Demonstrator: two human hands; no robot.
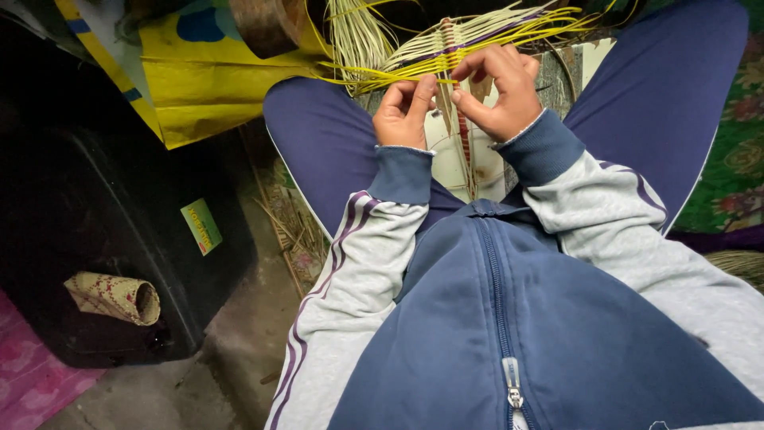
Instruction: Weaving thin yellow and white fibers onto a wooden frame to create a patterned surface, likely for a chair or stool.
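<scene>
1. We are sitting on the floor (239, 350) with knees spread, and the woven piece (446, 48) of yellow and pale strips is lying between our legs, just ahead of both hands.
2. Only a small patch is looking woven: a short band of crossings along a reddish central rib, while most strips are fanning out loose to either side. We are judging the weaving as early, with the greater part left to do.
3. Our right hand (503, 89) is curling nearly closed, fingertips pinching strips at the edge of the woven patch.
4. Our left hand (403, 113) is closing thumb and forefinger on a single yellow strip (374, 80), holding it taut beside the patch.
5. A finished small woven tube (113, 297) is lying on a dark bin (191, 271) to our left, well apart from the work.
</scene>
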